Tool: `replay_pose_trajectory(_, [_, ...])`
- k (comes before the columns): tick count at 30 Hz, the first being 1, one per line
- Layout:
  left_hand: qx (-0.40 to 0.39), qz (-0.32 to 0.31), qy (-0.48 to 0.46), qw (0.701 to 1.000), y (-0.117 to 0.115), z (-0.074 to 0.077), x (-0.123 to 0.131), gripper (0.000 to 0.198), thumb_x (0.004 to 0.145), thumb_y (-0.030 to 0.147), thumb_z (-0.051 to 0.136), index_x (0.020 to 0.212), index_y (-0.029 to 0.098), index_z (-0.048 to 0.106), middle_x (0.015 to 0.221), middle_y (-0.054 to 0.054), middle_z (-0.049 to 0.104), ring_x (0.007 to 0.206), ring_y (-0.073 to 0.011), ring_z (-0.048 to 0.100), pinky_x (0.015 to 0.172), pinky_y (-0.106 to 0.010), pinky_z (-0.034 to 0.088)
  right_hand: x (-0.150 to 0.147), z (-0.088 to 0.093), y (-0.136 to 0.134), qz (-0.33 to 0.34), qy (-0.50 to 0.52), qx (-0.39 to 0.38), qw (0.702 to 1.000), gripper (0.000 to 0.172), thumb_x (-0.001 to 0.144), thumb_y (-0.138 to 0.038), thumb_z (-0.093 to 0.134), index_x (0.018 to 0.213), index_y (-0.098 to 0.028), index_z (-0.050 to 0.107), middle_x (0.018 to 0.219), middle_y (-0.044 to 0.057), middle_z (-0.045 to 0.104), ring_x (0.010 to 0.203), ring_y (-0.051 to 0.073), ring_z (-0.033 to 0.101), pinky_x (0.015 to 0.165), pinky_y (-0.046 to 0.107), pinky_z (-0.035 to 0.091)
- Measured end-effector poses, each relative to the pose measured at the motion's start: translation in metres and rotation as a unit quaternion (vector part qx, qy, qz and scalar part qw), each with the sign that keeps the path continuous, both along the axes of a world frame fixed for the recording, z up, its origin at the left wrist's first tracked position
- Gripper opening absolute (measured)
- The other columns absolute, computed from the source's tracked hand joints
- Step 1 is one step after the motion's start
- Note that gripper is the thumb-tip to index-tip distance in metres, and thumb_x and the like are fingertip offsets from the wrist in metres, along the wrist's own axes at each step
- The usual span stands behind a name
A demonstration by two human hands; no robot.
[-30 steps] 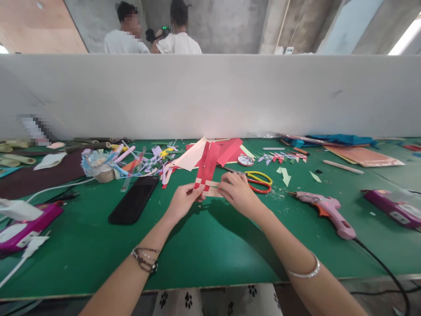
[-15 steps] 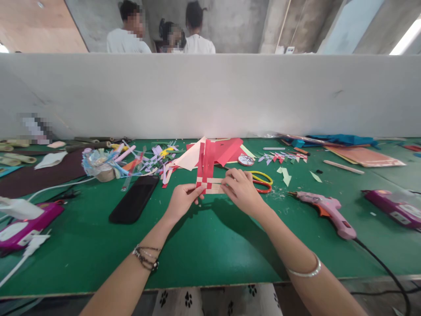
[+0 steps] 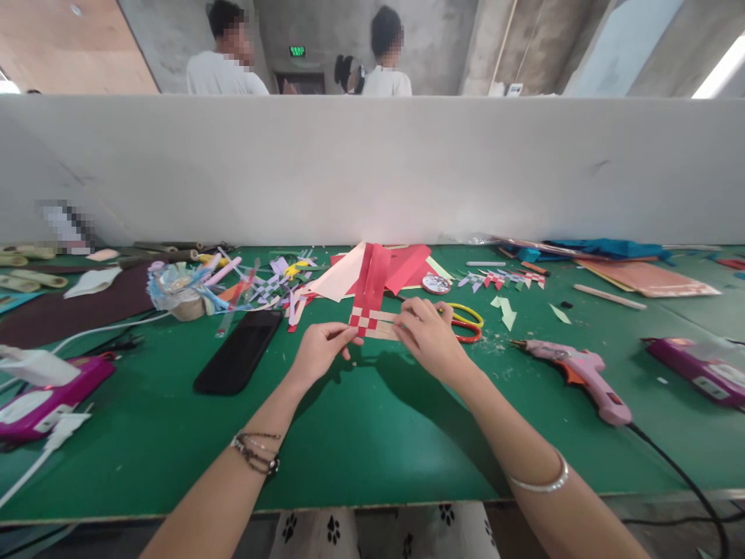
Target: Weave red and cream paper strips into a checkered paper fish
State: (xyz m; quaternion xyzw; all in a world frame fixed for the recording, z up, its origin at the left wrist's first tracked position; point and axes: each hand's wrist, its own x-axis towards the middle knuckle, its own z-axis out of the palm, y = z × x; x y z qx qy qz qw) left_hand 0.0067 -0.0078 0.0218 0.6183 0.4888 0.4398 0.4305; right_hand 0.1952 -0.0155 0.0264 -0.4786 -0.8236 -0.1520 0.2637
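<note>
Red and pale pink paper strips (image 3: 371,283) cross each other in a small checkered weave (image 3: 364,319) held above the green table. My left hand (image 3: 319,351) pinches the lower left corner of the weave between thumb and fingers. The pale strips run out to the right, where my right hand (image 3: 427,334) has its fingers closed on their ends; the fingertips partly hide them. The red strips stand up and away from me. Just beyond my right hand lie scissors (image 3: 466,322) with yellow and red handles. Behind the weave are red paper sheets (image 3: 407,264) and a pale pink sheet (image 3: 343,272).
A black phone (image 3: 238,353) lies left of my hands. A pink glue gun (image 3: 576,373) with a cord is at right. Purple power strips (image 3: 52,396) sit at both sides. Woven paper pieces (image 3: 504,279) and scraps lie farther back, before a white partition (image 3: 372,171).
The red strips have drawn closer together, and the checkered pattern shows more plainly. My left thumb has shifted slightly left to the corner. Behind the partition, one person has moved right.
</note>
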Motion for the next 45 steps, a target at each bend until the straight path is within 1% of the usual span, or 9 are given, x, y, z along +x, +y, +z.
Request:
replay_pose_trajectory(4, [-0.005,-0.022,0.006,1.000,0.002,-0.002,-0.001,0.022,0.062,0.038,0.058,0.060,0.018,0.065,0.062,-0.003,0.067,0.044,-0.0124,0.051,0.045,-0.023,0.037,0.000,-0.001,0.000,0.000,0.002,0.002,1.000,0.025,0.088,-0.022,0.033,0.076,-0.019,0.055,0.089,0.005,0.054,0.083,0.016,0.047,0.075,0.034,0.024])
replay_pose_trajectory(10, [0.032,-0.027,-0.018,0.999,0.003,-0.007,0.001,0.032,0.061,0.037,0.060,0.084,0.016,0.066,0.084,-0.005,0.068,0.077,-0.0204,0.060,0.062,-0.025,0.045,-0.001,-0.001,0.000,0.010,-0.002,-0.002,1.000,0.026,0.088,-0.025,0.035,0.076,-0.020,0.058,0.087,0.005,0.053,0.080,0.016,0.046,0.074,0.034,0.023])
replay_pose_trajectory(15, [0.012,-0.007,0.001,1.000,0.000,-0.006,0.006,0.025,0.062,0.040,0.059,0.057,0.015,0.063,0.051,-0.001,0.061,0.051,-0.0150,0.054,0.050,-0.023,0.040,-0.003,-0.002,-0.003,0.039,-0.006,-0.025,0.999,0.026,0.088,-0.025,0.036,0.077,-0.022,0.059,0.087,0.004,0.054,0.080,0.016,0.047,0.073,0.034,0.023])
replay_pose_trajectory(18, [0.002,0.023,-0.010,1.000,0.001,-0.007,0.005,0.023,0.060,0.038,0.060,0.054,0.015,0.063,0.044,0.001,0.057,0.045,-0.0130,0.050,0.046,-0.022,0.036,-0.003,0.000,-0.003,0.045,0.020,-0.035,0.998,0.024,0.087,-0.024,0.037,0.077,-0.021,0.058,0.087,0.004,0.056,0.082,0.016,0.049,0.074,0.034,0.024])
replay_pose_trajectory(22, [-0.001,0.066,-0.041,0.997,0.004,-0.008,0.002,0.021,0.057,0.037,0.063,0.056,0.016,0.063,0.043,0.002,0.057,0.044,-0.0129,0.050,0.046,-0.022,0.037,0.008,0.008,0.005,-0.079,0.089,-0.052,0.992,0.021,0.086,-0.023,0.036,0.080,-0.020,0.057,0.086,0.004,0.060,0.077,0.016,0.054,0.076,0.034,0.029])
replay_pose_trajectory(27, [-0.001,0.095,-0.093,0.991,0.008,-0.008,0.000,0.023,0.052,0.037,0.067,0.059,0.016,0.062,0.050,0.000,0.060,0.052,-0.0161,0.056,0.052,-0.025,0.045,0.027,0.006,0.018,-0.278,-0.007,-0.136,0.951,0.030,0.082,-0.009,0.032,0.105,-0.013,0.052,0.099,0.016,0.059,0.087,0.024,0.056,0.069,0.034,0.036])
replay_pose_trajectory(32, [-0.002,0.111,-0.138,0.984,0.010,-0.008,-0.001,0.030,0.045,0.041,0.071,0.057,0.016,0.062,0.050,0.000,0.059,0.052,-0.0158,0.055,0.051,-0.026,0.045,0.031,-0.009,0.023,-0.315,-0.047,-0.191,0.929,0.032,0.078,-0.001,0.034,0.100,-0.010,0.055,0.096,0.019,0.061,0.089,0.026,0.058,0.072,0.034,0.038])
replay_pose_trajectory(37, [-0.009,0.125,-0.191,0.974,0.012,-0.008,-0.001,0.038,0.039,0.045,0.073,0.057,0.015,0.061,0.053,-0.001,0.059,0.053,-0.0144,0.055,0.051,-0.025,0.046,0.026,-0.009,0.026,-0.333,-0.072,-0.223,0.913,0.032,0.081,-0.004,0.033,0.103,-0.011,0.054,0.104,0.019,0.059,0.097,0.024,0.056,0.083,0.037,0.034])
replay_pose_trajectory(45, [-0.019,0.116,-0.261,0.958,0.011,-0.008,-0.001,0.034,0.038,0.039,0.077,0.055,0.014,0.061,0.048,0.003,0.056,0.049,-0.0074,0.051,0.049,-0.018,0.042,0.035,-0.003,0.035,-0.346,-0.082,-0.256,0.899,0.032,0.082,-0.005,0.028,0.101,-0.009,0.054,0.100,0.019,0.060,0.092,0.024,0.058,0.070,0.032,0.040])
